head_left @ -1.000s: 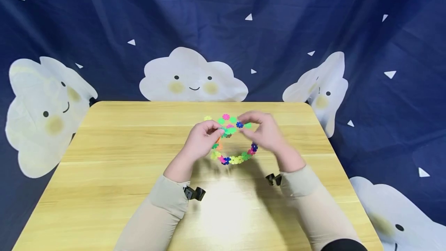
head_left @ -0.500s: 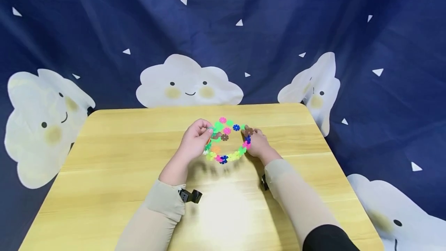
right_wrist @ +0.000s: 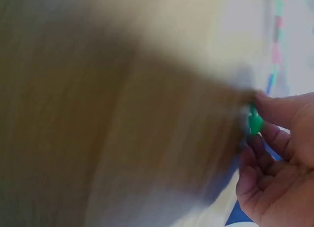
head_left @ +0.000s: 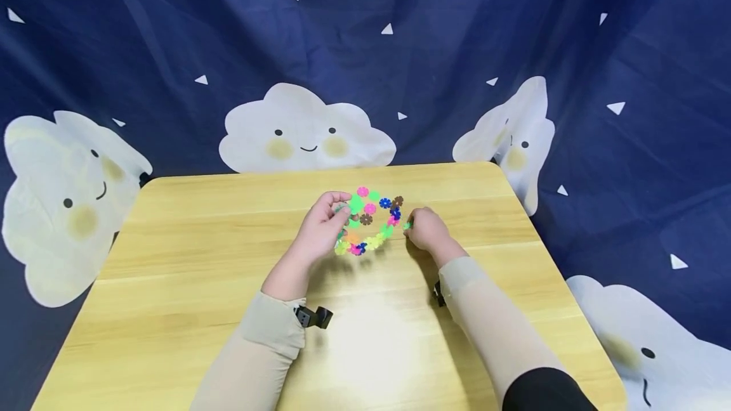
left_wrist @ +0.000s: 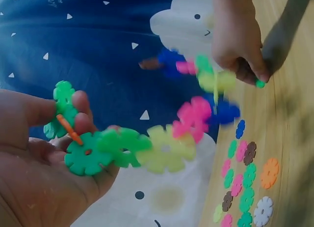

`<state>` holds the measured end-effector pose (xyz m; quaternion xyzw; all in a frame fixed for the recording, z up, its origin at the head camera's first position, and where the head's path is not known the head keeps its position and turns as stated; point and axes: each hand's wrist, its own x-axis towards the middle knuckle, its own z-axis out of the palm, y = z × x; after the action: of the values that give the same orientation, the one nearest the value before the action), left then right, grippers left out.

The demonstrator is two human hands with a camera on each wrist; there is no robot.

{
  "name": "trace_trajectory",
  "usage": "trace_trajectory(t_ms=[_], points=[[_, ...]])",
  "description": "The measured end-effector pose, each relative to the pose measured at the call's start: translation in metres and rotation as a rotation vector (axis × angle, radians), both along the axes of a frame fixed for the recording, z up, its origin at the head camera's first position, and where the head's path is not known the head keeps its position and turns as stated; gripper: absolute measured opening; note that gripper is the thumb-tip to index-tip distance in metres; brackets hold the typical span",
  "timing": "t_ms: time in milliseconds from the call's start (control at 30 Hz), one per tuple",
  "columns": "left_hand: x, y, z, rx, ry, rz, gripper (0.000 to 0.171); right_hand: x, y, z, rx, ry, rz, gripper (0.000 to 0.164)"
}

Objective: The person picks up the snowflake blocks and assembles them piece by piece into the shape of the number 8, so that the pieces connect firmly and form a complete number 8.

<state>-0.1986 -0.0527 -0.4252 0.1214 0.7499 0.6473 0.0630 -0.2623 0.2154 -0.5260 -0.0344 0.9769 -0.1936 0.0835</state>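
A curved chain of interlocked flower-shaped plastic discs (left_wrist: pixel 167 148), in green, yellow, pink, blue and other colours, hangs from my left hand (head_left: pixel 320 227). The left thumb and fingers grip its green end, where an orange disc (left_wrist: pixel 69 128) also sits edge-on. A brown disc (left_wrist: pixel 148 64) is at the chain's far end. My right hand (head_left: pixel 429 230), to the right of the chain and low over the table, pinches one loose green flower disc (right_wrist: pixel 255 120) between thumb and fingers. This disc is apart from the chain. Its shape is mostly hidden by the fingers.
Several loose flower discs lie on the wooden table (head_left: pixel 188 284) behind and below the chain, among them an orange one (left_wrist: pixel 270 173), a white one (left_wrist: pixel 263 211) and a blue one (left_wrist: pixel 240 129). A dark blue curtain (head_left: pixel 342 30) with clouds stands behind the table.
My right hand has come down to the loose discs, picked up a green one and drawn it back to the right. The left hand has stayed nearly in place, holding the chain, which has swung slightly left.
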Motion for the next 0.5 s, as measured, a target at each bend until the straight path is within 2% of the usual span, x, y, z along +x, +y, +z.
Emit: trace_trajectory(t_ms=[67,100,167,233,300,367,433,500], points=[[0.000,-0.001,0.000,-0.034,0.038,0.005,0.029,0.002,0.002,0.006,-0.129,0.015,-0.060,0.014],[-0.001,-0.001,0.000,-0.047,0.057,0.008,0.027,0.004,0.003,0.011,-0.208,0.049,-0.096,0.012],[-0.001,-0.002,-0.001,-0.055,0.095,0.020,0.018,0.010,0.001,0.025,-0.408,0.171,-0.180,0.008],[-0.001,-0.002,-0.001,-0.047,0.117,0.041,0.011,0.019,-0.007,0.044,-0.661,0.319,-0.207,0.005],[-0.001,-0.003,-0.002,-0.034,0.131,0.053,0.008,0.029,-0.017,0.063,-0.867,0.461,-0.134,0.008],[0.000,-0.003,-0.001,-0.017,0.140,0.057,0.007,0.039,-0.027,0.080,-1.014,0.526,-0.009,0.010],[0.000,-0.002,-0.001,-0.001,0.151,0.052,0.007,0.047,-0.035,0.091,-1.070,0.531,0.112,0.011],[0.000,-0.002,-0.001,0.015,0.158,0.041,0.007,0.053,-0.040,0.097,-1.064,0.510,0.179,0.010]])
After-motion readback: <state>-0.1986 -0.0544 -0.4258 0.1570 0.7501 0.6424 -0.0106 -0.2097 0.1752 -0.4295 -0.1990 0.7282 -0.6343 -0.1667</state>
